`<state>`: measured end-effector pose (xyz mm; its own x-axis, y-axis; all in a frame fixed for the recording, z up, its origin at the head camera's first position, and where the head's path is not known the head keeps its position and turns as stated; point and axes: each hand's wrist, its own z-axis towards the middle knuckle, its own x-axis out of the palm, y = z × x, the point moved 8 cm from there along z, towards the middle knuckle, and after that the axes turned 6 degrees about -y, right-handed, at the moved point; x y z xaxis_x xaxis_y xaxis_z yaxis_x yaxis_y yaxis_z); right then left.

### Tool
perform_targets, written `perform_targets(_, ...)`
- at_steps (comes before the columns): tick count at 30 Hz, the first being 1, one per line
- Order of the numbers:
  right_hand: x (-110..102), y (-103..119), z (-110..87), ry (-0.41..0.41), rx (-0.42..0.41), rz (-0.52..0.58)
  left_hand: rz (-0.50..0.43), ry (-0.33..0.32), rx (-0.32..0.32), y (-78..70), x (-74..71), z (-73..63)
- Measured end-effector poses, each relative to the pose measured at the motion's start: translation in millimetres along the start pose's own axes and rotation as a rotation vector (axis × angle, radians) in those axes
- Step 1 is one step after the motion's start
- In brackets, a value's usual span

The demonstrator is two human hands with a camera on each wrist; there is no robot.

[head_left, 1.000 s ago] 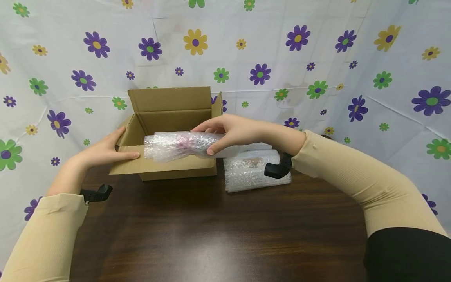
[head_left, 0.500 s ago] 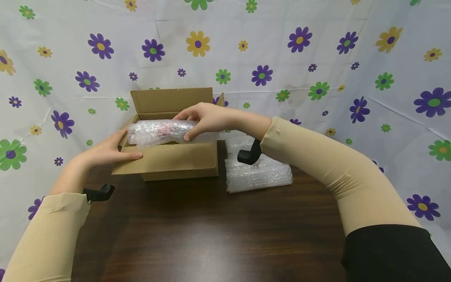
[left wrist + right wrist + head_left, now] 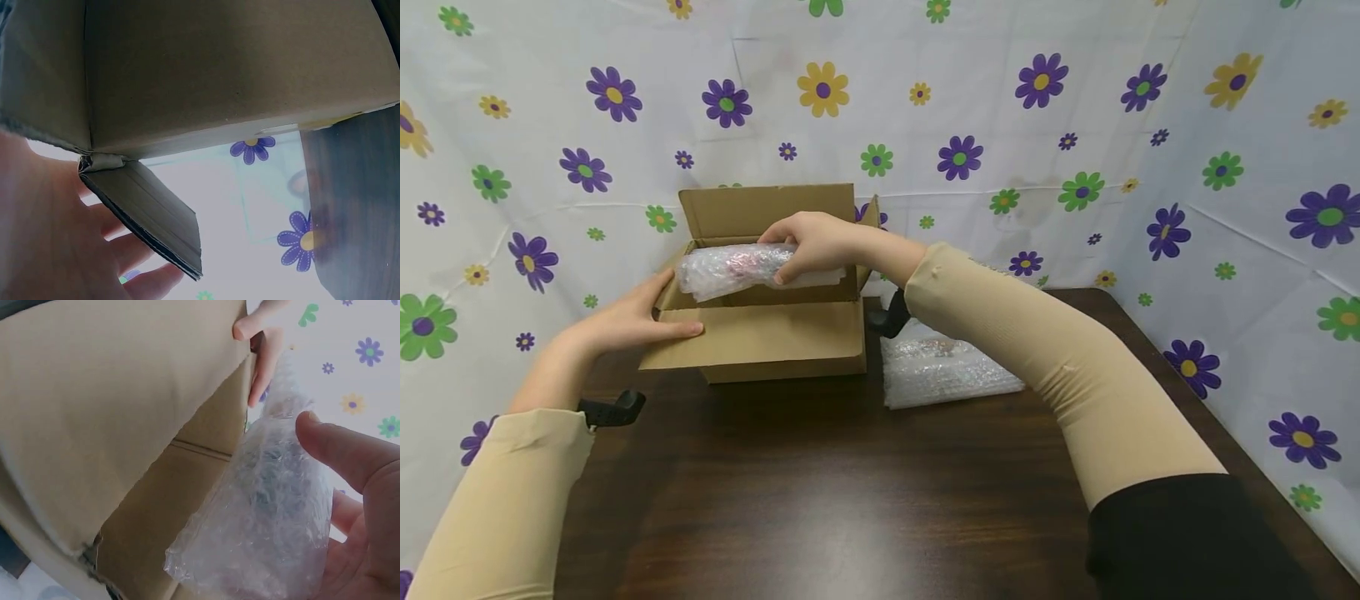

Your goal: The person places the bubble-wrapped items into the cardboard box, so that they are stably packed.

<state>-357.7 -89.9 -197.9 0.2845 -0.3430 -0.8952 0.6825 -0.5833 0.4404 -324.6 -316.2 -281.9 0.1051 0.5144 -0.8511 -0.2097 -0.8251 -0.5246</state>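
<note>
In the head view my right hand (image 3: 816, 242) grips a bubble-wrapped bundle (image 3: 718, 271) from above, thumb at the near side. Something pink shows through the wrap; what is inside stays hidden. The long bundle lies level across the mouth of an open cardboard box (image 3: 775, 337). Seen from the right wrist, the bundle (image 3: 269, 506) is beside the box opening. My left hand (image 3: 613, 329) holds the box's left front corner, its thumb on the front flap. The left wrist view shows its fingers behind a side flap (image 3: 147, 212).
Flat bubble-wrapped packages (image 3: 943, 371) lie on the dark wooden table (image 3: 850, 483), right of the box. The box's back flap (image 3: 767, 212) stands up before a flowered curtain (image 3: 985, 92), and the front flap tilts outward.
My right hand has carried the bundle left and back, from in front of the box opening to over it. The left hand keeps its hold on the box corner.
</note>
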Motion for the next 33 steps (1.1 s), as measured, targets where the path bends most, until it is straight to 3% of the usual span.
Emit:
perform_targets(6,9.1,-5.1,8.0,0.009,0.018,0.019,0.01,-0.002,-0.003,-0.4,-0.2,1.4)
perform_targets(17,23.6,-24.2,17.5,-0.048,0.104,0.069,0.025,-0.005,-0.002,-1.8,-1.3,0.8)
perform_targets(33,36.1,-26.1,23.5,-0.018,0.106,0.075,0.028,-0.015,0.007,1.7,-0.8,2.4)
